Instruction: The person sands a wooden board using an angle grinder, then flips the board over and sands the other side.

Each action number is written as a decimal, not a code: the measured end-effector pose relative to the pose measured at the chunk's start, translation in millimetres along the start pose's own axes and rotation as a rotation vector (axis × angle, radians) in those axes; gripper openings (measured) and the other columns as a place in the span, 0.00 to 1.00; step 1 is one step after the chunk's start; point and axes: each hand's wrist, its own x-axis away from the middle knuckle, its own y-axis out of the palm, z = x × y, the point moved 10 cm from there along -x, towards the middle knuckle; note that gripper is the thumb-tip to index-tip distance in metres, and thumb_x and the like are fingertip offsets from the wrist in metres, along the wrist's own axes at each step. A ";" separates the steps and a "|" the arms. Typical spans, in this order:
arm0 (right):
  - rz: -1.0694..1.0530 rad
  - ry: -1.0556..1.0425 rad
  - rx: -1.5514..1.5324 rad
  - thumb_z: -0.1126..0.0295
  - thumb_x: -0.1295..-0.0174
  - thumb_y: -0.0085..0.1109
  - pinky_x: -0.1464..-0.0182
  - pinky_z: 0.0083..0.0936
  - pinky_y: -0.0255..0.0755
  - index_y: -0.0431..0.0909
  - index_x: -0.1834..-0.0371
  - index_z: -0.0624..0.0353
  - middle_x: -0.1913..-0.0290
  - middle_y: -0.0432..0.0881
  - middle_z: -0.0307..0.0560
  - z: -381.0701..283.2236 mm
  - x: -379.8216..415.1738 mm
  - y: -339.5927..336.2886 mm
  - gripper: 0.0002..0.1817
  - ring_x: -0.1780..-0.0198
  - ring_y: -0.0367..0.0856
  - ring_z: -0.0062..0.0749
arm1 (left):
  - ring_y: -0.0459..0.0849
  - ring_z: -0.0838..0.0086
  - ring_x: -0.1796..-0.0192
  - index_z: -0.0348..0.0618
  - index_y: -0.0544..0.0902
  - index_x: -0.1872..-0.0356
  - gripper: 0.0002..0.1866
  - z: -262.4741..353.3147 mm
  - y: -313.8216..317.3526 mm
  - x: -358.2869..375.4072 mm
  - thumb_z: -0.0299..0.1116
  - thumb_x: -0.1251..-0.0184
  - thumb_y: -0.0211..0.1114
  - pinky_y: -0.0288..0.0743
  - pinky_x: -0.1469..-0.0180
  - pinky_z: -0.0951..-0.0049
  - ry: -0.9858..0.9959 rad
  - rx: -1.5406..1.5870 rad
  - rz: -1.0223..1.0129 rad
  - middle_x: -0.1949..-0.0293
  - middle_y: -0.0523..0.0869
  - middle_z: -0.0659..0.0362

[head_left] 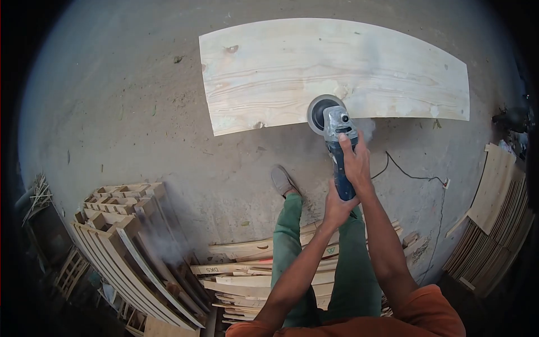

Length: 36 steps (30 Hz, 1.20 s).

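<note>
One grinder [336, 147], both hands' grip closed on it: right hand [355, 163], left hand [337, 209], one board [331, 73], perhaps dusty.

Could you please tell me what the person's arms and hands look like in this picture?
Both arms are bare from shoulder to fingers: no gloves, watch or rings show. The left hand and right hand are uncovered. An orange top with short sleeves covers the shoulders, above green trousers and a grey shoe.
</note>
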 end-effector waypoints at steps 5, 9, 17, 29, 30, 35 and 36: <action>-0.021 0.002 -0.075 0.40 0.31 0.59 0.44 0.42 0.77 0.70 0.34 0.64 0.51 0.86 0.64 -3.2 -6.4 -25.6 0.38 0.48 0.87 0.53 | 0.83 0.67 0.50 0.37 0.66 0.36 0.37 6.4 20.5 -3.3 0.34 0.44 0.78 0.77 0.46 0.66 0.133 0.004 0.066 0.50 0.83 0.51; 0.001 0.032 -0.025 0.41 0.31 0.59 0.44 0.43 0.77 0.69 0.34 0.65 0.51 0.86 0.65 3.8 -27.1 -42.8 0.38 0.49 0.87 0.55 | 0.86 0.64 0.51 0.36 0.66 0.37 0.38 18.8 36.2 -15.7 0.35 0.45 0.79 0.79 0.47 0.64 0.122 -0.064 0.055 0.52 0.85 0.48; 0.006 0.082 -0.054 0.40 0.32 0.59 0.46 0.44 0.77 0.69 0.34 0.66 0.52 0.86 0.66 22.4 -38.5 -72.6 0.39 0.49 0.87 0.57 | 0.81 0.71 0.49 0.38 0.67 0.36 0.37 18.8 73.4 -17.7 0.33 0.44 0.78 0.75 0.44 0.67 0.035 -0.003 -0.002 0.51 0.81 0.54; -0.027 0.079 -0.051 0.36 0.32 0.57 0.47 0.44 0.78 0.68 0.34 0.66 0.52 0.85 0.67 23.9 -45.3 -66.7 0.42 0.50 0.87 0.58 | 0.82 0.70 0.51 0.38 0.67 0.38 0.35 27.6 70.1 -20.9 0.32 0.44 0.78 0.77 0.46 0.67 0.075 -0.009 0.044 0.52 0.83 0.52; -0.038 0.066 -0.020 0.37 0.32 0.57 0.47 0.44 0.78 0.68 0.34 0.66 0.52 0.85 0.66 25.2 -46.3 -63.6 0.42 0.50 0.87 0.57 | 0.84 0.69 0.54 0.37 0.68 0.41 0.34 30.2 67.0 -21.3 0.31 0.45 0.79 0.78 0.49 0.65 0.108 0.009 0.074 0.55 0.84 0.51; -0.004 0.073 -0.048 0.37 0.32 0.57 0.47 0.44 0.78 0.68 0.34 0.66 0.53 0.86 0.66 27.1 -44.4 -66.3 0.42 0.51 0.88 0.57 | 0.85 0.67 0.53 0.37 0.67 0.38 0.36 22.7 67.1 -21.8 0.32 0.45 0.79 0.79 0.49 0.64 0.053 -0.026 0.032 0.54 0.84 0.50; 0.003 0.088 -0.053 0.37 0.32 0.57 0.47 0.44 0.78 0.68 0.34 0.66 0.54 0.86 0.66 25.2 -45.1 -68.8 0.42 0.51 0.88 0.57 | 0.85 0.66 0.53 0.36 0.67 0.38 0.37 30.2 67.8 -21.6 0.33 0.45 0.79 0.79 0.49 0.64 0.068 -0.033 0.032 0.54 0.85 0.50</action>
